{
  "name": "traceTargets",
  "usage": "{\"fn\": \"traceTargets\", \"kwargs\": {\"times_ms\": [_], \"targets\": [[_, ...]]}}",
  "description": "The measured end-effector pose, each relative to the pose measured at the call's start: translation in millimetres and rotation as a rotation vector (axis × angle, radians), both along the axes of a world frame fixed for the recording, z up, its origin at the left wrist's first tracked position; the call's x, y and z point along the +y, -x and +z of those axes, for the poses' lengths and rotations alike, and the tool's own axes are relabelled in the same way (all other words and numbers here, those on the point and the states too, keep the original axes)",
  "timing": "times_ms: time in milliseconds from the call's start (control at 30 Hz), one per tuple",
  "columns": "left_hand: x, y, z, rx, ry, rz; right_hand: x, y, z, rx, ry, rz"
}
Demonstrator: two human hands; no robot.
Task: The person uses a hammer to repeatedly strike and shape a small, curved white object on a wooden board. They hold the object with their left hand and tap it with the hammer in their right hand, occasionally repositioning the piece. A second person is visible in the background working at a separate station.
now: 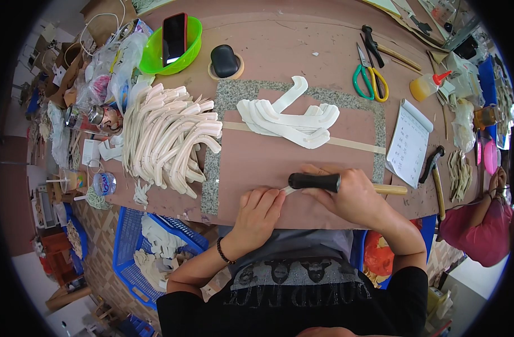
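Head view: my right hand [355, 194] is clenched around a black-handled knife [314, 181], its pale blade angled left. My left hand [258, 210] presses flat, fingers curled, on something small at the blade tip that I cannot make out, on the brown surface [279, 45]. I judge this a trimming cut in progress. Steady pressure matters next, with fingertips kept off the blade. Cream curved strips [290, 121] lie beyond.
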State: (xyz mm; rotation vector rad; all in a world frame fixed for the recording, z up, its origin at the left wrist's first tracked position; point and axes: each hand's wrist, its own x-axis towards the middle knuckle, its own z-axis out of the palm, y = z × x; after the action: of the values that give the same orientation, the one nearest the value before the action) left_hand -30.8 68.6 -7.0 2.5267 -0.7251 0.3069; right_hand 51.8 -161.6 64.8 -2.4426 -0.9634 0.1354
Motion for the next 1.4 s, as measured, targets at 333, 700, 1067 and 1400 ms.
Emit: {"fn": "traceTargets", "kwargs": {"times_ms": [333,700,1067,1400], "targets": [[5,-11,5,0.084,0.195,0.064,-1,1,0,0.062,0.006,-0.018],[18,-66,6,0.062,0.035,-0.445,-11,26,2,0.070,0.037,-0.089],[23,-51,-2,0.040,0.064,-0.360,-2,24,2,-0.006,-0.052,-0.114],[25,-54,-1,0.068,0.184,-0.264,7,25,-4,0.025,0.000,-0.079]]}}
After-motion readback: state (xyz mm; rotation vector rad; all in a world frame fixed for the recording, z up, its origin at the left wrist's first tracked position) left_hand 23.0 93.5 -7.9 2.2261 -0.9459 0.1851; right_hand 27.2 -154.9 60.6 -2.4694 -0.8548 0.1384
